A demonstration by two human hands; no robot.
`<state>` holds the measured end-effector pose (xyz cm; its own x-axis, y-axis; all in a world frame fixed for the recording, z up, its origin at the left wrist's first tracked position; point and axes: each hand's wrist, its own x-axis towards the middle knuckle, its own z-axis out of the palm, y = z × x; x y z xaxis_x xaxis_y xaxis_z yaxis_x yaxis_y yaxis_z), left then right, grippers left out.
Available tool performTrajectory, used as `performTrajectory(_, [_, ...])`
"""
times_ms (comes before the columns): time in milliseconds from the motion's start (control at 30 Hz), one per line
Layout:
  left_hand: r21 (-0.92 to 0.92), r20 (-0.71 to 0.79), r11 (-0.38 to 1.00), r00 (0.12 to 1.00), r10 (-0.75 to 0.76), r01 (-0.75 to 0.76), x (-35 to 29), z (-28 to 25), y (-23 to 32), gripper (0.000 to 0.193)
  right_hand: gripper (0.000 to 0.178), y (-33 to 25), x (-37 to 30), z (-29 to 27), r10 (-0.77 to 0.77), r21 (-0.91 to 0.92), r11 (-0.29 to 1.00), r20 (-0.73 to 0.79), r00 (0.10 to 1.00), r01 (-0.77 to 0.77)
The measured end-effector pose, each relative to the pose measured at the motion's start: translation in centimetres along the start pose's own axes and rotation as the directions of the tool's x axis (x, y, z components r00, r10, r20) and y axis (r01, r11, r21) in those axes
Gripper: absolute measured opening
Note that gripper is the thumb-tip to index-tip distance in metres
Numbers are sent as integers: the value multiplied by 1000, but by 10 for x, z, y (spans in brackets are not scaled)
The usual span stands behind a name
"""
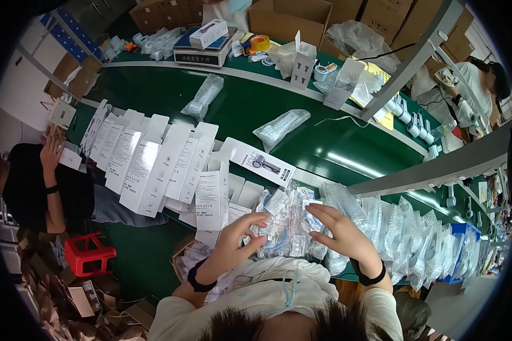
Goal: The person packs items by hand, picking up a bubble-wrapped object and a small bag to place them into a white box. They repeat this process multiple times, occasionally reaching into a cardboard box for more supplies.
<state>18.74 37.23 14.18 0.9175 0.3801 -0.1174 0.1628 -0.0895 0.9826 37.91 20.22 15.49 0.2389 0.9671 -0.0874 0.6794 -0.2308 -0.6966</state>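
Loosely open and apparently empty, the left hand [238,241] and right hand [347,236] face each other across a heap of clear plastic packets [290,219], between them, about equally near both, with no single long axis.

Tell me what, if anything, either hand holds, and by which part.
Nothing appears held: the left hand and right hand are open at the clear plastic packets.

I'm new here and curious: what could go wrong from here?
The clear packets are heaped between the left grip and right grip, so one might slide away. The white cartons stand close together; a bump could perhaps topple some. Bubble-wrapped items crowd near the right grip, so a sweeping arm may knock them.
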Motion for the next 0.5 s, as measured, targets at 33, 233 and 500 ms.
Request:
performTrajectory(33, [-93,3,996,1000,-16,16,-6,-11,9,34,46,-2,-6,-6,5,47,999,-53,999,-3])
performTrajectory(233, [-66,-553,909,773,310,-411,-23,-71,48,15,37,10,-68,-39,296,505,862,-421,857,-50])
performTrajectory(500, [-233,-819,608,490,298,-759,-61,-267,53,16,10,72,-459,-86,136,-257,669,-880,-455,697])
